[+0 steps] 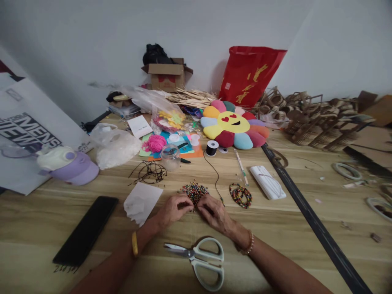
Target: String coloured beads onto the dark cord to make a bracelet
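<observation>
A loose pile of small multicoloured beads [194, 190] lies on the wooden table. My left hand [177, 208] is at its near left edge, thumb and fingers pinched together. Facing it from the right, my right hand [215, 211] has its fingers curled in a pinch at the beads. Whatever sits between the fingertips is too small to make out. From a spool of black cord [211, 148], a strand runs down to beside my right hand. Strung bead loops [240, 195] rest further right. White-handled scissors [202, 257] lie partly open below my hands.
Left of the beads are white paper [142, 203], tangled black cords [150, 172], a clear jar [170, 157] and a black phone-like slab [86, 230]. A white power strip [267, 182] and a long black strip [306, 212] lie right. A flower cushion [234, 123] stands behind.
</observation>
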Motion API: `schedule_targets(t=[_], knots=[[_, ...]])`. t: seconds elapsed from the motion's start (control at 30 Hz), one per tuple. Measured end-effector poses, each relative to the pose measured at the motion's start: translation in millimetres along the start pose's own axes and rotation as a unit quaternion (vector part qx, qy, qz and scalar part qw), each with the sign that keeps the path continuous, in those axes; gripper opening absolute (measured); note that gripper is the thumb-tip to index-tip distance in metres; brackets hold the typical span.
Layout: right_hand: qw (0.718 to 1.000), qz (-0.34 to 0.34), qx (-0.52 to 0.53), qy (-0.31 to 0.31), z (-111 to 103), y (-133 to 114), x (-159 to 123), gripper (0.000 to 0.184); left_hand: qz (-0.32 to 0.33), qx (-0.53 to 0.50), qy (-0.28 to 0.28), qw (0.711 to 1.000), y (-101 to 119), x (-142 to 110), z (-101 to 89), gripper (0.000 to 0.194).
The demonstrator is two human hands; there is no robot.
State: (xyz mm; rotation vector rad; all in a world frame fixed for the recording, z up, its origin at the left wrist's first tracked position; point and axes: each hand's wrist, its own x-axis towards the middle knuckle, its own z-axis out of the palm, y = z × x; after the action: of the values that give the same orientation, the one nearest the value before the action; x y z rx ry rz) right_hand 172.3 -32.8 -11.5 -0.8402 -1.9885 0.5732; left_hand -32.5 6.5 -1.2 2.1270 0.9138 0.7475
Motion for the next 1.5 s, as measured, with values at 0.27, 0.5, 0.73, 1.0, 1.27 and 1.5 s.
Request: schedule_targets(t=[0.27, 0.5, 0.73, 1.0, 1.27, 1.5], knots=[[1.0, 0.007, -0.009, 0.002, 0, 1, 0, 0.016, 0.081, 0.108, -0.077, 0.988, -5, -1, -6.9, 0.012], [1.0, 0.008, -0.012, 0.0, -1, -1, 1, 0.017, 0.104, 0.179, -0.1, 0.973, -8, -7, -2.1, 0.012], [1.0, 0.0, -0.011, 0.011, 0, -1, 1, 0.016, 0.128, 0.199, -0.089, 0.967, -3, -7, 0.2, 0.016], [1.0, 0.006, -0.01, 0.018, 1, 0, 1, 0.016, 0.116, 0.19, -0.075, 0.972, -7, -8, 4.5, 0.015], [1.0, 0.005, -0.008, 0.013, 1, -1, 1, 0.016, 0.124, 0.176, -0.073, 0.974, -2, -8, 7.2, 0.015], [1.0, 0.003, -0.016, 0.012, 0, -1, 2, 0.016, 0.132, 0.208, -0.086, 0.965, 4, -9, 8.4, 0.021]])
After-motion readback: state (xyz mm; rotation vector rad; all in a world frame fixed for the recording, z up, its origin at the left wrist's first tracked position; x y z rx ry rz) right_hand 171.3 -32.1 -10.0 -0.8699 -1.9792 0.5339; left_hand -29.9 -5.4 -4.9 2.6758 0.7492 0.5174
